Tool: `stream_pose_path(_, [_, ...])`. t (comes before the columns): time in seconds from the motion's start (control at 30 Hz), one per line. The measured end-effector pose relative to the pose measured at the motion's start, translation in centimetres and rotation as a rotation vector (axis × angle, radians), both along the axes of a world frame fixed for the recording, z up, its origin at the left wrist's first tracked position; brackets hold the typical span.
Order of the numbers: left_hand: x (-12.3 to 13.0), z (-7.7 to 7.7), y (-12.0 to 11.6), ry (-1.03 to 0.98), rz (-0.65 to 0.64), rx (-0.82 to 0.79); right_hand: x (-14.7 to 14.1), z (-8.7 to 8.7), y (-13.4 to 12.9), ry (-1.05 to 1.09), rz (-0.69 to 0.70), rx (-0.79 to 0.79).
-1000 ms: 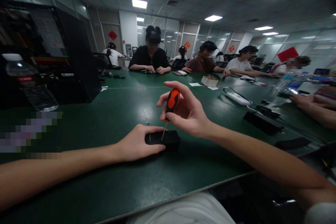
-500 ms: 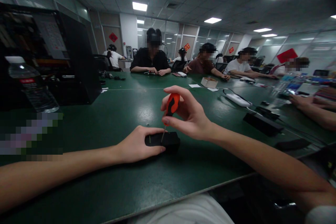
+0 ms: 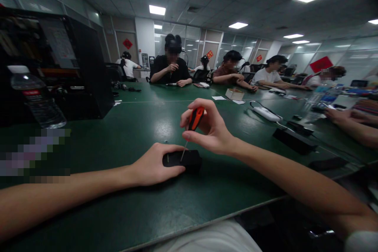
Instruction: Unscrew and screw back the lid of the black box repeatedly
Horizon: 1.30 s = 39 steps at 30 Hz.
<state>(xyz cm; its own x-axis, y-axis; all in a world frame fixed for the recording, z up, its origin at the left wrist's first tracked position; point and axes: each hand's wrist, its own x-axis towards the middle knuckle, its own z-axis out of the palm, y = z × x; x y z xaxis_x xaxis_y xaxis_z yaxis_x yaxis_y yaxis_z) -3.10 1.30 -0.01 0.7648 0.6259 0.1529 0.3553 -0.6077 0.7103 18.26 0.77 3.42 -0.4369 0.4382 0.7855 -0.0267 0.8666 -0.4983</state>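
My left hand (image 3: pixel 155 164) grips a small black box-shaped device (image 3: pixel 191 160) lying on the green table (image 3: pixel 124 208), thumb along its near side and fingers along the far side. Above it, my right hand (image 3: pixel 214 128) is closed around the orange and black handle of a screwdriver (image 3: pixel 196 118). Its thin metal shaft slants down and left, and the tip meets the top of the device. Whether the tip sits in a screw is too small to tell.
At the left stand an open computer case (image 3: pixel 85 63) and a water bottle (image 3: pixel 39 96). To the right lie a white power strip (image 3: pixel 267 113), a black block (image 3: pixel 295 140) and cables. A small box (image 3: pixel 234 94) is farther back. Several people sit around the table.
The screwdriver's handle has turned in my right hand, showing a different side. My left hand still holds the device in place. Across the table, a person has raised one hand.
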Motion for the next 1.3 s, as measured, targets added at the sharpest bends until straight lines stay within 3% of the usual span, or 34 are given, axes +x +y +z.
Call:
stream_pose_path(0.13, [-0.1,-0.1,0.0,-0.007,-0.006,0.013,0.0,0.0,-0.1,-0.019,0.070,-0.107])
stream_pose_path(0.27, [0.0,-0.1,0.0,-0.004,0.001,0.045,-0.2,-0.3,0.1,0.041,0.145,-0.101])
stream_pose_path(0.4, [-0.1,-0.1,-0.1,-0.012,-0.010,0.105,-0.1,-0.5,0.4,0.045,0.080,-0.045])
stream_pose_path(0.53, [-0.3,-0.5,-0.4,-0.026,0.001,0.262,0.5,0.2,0.5,0.022,-0.048,0.013])
stream_pose_path(0.67, [-0.5,-0.8,-0.6,-0.043,0.019,0.325,2.1,2.9,-0.7,-0.238,-0.129,0.114])
stream_pose_path(0.83, [-0.1,-0.4,-0.4,-0.018,0.027,0.219,3.7,6.2,-3.7,-0.747,-0.191,0.129])
stream_pose_path(0.97, [0.1,-0.2,-0.3,0.005,0.028,0.145,4.7,6.2,-5.9,-1.045,-0.210,0.118])
stream_pose_path(1.17, [0.0,-0.6,0.0,0.003,0.022,0.146,8.0,5.8,-7.7,-1.093,-0.399,0.130])
stream_pose_path(1.3, [0.0,-0.6,0.1,0.007,0.027,0.150,9.2,5.8,-8.3,-1.117,-0.436,0.099])
